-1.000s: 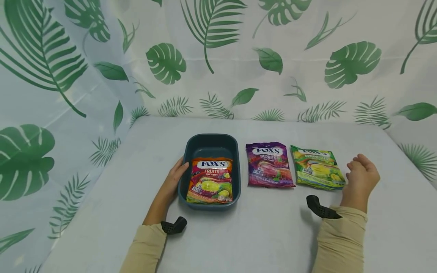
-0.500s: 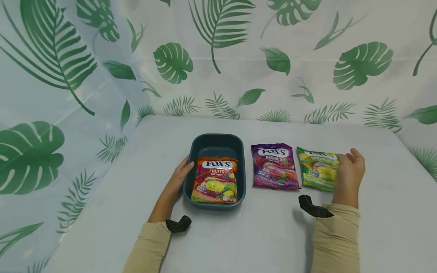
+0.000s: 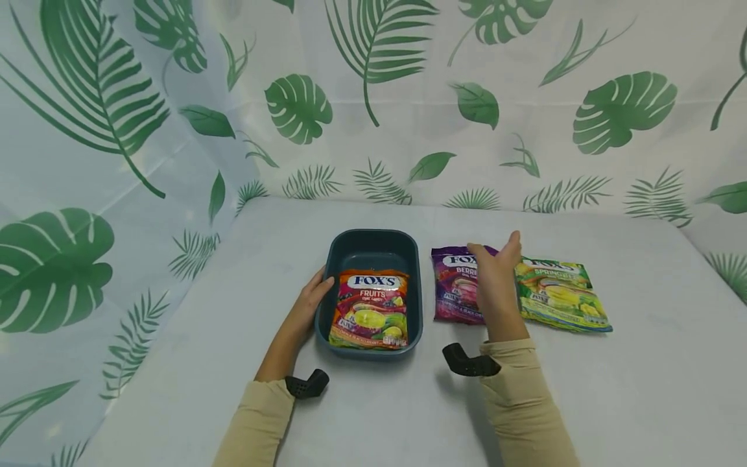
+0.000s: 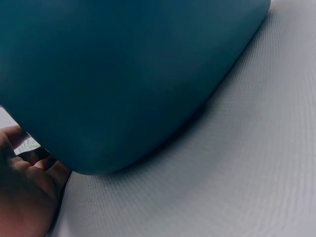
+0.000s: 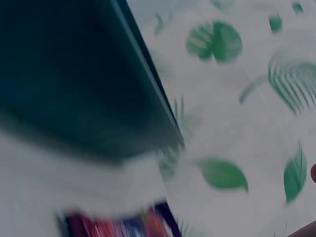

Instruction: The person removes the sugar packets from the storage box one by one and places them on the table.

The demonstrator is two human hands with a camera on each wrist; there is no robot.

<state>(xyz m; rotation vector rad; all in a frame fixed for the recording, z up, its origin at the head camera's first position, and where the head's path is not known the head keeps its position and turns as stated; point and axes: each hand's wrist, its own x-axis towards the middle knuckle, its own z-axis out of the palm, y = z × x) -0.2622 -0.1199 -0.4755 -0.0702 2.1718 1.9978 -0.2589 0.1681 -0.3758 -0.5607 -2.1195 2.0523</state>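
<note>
My left hand (image 3: pixel 306 305) holds the left wall of a dark teal plastic bin (image 3: pixel 373 243), thumb at the rim. In the left wrist view the same hand (image 4: pixel 32 185) lies against the bin's outer side (image 4: pixel 128 89). Inside the bin, at its near end, lies an orange-red Fox's Fruits candy bag (image 3: pixel 370 311). Over the right part of a purple Fox's Berries candy bag (image 3: pixel 455 285) is my right hand (image 3: pixel 498 282), fingers and thumb apart and nothing held; whether it touches the bag is unclear. A green-yellow Fox's candy bag (image 3: pixel 560 295) lies right of that hand.
All of this stands on a white cloth-covered table (image 3: pixel 397 408). A leaf-printed curtain (image 3: pixel 403 117) rises along the back and left sides. Each wrist carries a black camera mount, one on the left (image 3: pixel 307 384) and one on the right (image 3: pixel 469 361).
My right hand has swept left from beside the green-yellow bag, across it, to the purple bag. My left hand stays on the bin. The head view has turned slightly.
</note>
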